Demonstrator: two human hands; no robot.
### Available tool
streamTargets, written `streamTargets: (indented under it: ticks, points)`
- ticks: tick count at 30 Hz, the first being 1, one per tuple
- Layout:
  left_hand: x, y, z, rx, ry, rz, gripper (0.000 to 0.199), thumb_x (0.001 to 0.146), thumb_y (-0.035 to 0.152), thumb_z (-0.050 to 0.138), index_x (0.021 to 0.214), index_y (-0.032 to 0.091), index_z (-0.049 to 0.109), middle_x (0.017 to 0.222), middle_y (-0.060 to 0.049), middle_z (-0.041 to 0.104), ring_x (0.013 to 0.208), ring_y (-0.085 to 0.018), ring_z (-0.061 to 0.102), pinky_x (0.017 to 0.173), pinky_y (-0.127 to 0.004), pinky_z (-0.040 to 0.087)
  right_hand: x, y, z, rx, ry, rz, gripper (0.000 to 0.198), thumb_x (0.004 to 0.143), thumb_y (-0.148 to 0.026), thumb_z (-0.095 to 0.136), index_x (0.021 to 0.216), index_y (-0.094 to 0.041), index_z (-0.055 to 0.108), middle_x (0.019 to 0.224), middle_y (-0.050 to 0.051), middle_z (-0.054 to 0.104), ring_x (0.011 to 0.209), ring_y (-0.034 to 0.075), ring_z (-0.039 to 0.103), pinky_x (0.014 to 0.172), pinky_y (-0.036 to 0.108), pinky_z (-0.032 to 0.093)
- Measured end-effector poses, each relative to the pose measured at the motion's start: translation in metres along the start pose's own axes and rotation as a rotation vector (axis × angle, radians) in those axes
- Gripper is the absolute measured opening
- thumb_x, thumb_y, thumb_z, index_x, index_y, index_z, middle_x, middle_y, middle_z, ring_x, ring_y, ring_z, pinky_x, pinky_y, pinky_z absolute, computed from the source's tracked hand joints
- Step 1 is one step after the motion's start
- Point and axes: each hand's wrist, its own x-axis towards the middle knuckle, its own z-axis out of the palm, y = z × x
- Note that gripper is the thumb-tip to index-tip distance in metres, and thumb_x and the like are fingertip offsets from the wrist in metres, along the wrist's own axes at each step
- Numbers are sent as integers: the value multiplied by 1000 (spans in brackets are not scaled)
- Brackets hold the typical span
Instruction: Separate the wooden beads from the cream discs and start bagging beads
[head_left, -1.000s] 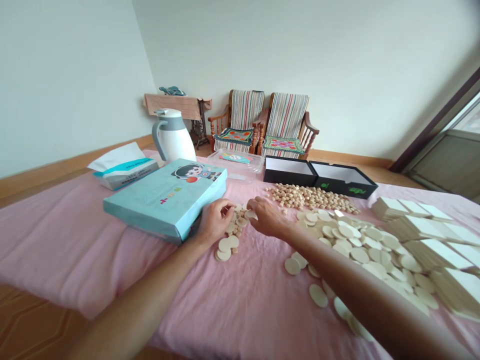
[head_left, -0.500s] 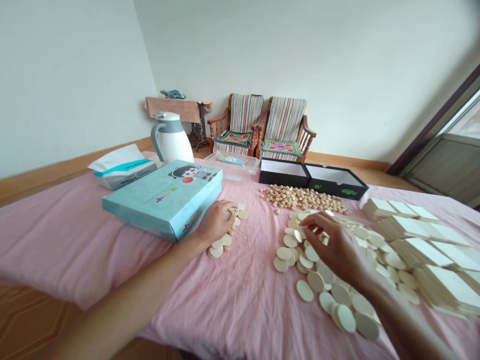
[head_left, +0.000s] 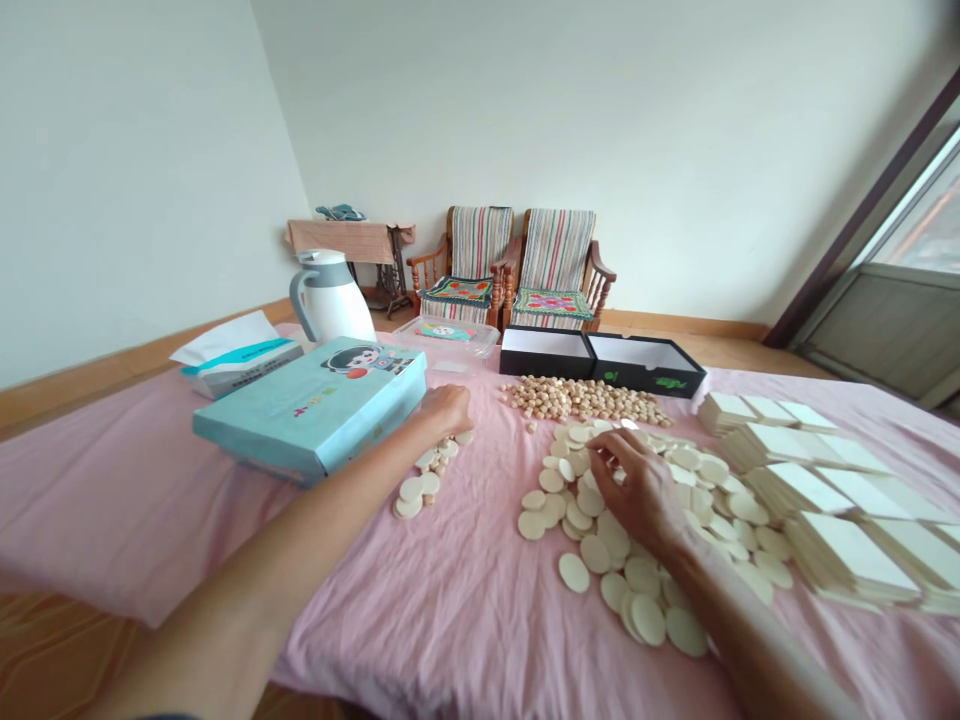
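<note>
My left hand (head_left: 448, 406) is closed, its fingertips turned away and hidden, beside the far end of a small group of round wooden discs (head_left: 411, 489) with little wooden pieces among them. Whatever it holds, if anything, cannot be made out. My right hand (head_left: 636, 482) rests over a large spread of pale wooden discs (head_left: 574, 573), thumb and fingers bent together at the discs. Its fingertips are partly hidden, so what sits between them does not show. Behind the discs lies a heap of small wooden pieces (head_left: 577, 398).
A light-blue box (head_left: 311, 410) stands left of my left hand, near a tissue pack (head_left: 240, 360) and a white jug (head_left: 337, 305). Farther back are a clear plastic lid (head_left: 480, 343) and black open boxes (head_left: 547, 355). Stacked pale rectangular pieces (head_left: 847, 550) line the right.
My left hand has moved away from me, from over the small disc group to its far end. My right hand stays over the large spread. The view has shifted slightly.
</note>
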Motion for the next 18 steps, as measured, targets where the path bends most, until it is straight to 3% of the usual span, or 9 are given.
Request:
streamTargets:
  ticks: [6, 10, 12, 15, 18]
  points:
    - [-13, 14, -7, -127, 3, 145, 13, 62, 19, 62, 72, 19, 70, 78, -4, 71, 77, -19, 65, 68, -24, 46, 1, -3, -4, 32, -8, 15, 13, 86, -22, 44, 86, -20, 57, 88, 5, 59, 70, 14, 57, 64, 26, 44]
    - [-29, 25, -5, -472, -127, 399, 19, 68, 27, 64, 84, 18, 71, 79, -1, 71, 70, -14, 64, 63, -20, 46, 0, -5, -4, 45, -13, 8, 15, 87, -23, 43, 84, -19, 57, 86, 5, 59, 70, 14, 57, 64, 26, 44]
    - [-31, 21, -3, -607, -110, 436, 23, 73, 29, 60, 90, 18, 70, 83, -2, 71, 71, -14, 63, 64, -21, 47, 0, -5, -4, 48, -17, 6, 15, 87, -23, 44, 84, -19, 57, 86, 5, 59, 70, 14, 57, 65, 26, 44]
    - [-29, 3, 1, -476, 2, 356, 21, 73, 23, 57, 88, 18, 70, 85, -3, 72, 75, -16, 63, 70, -23, 47, 1, -5, -4, 51, -23, 17, 15, 87, -23, 44, 84, -19, 57, 86, 5, 59, 70, 14, 57, 65, 26, 43]
    - [-27, -17, 3, -271, 26, 333, 22, 60, 18, 65, 81, 21, 72, 84, -2, 72, 82, -19, 63, 77, -25, 46, 1, -4, -3, 48, -25, 18, 14, 86, -22, 44, 83, -19, 58, 85, 5, 59, 70, 14, 57, 65, 26, 43]
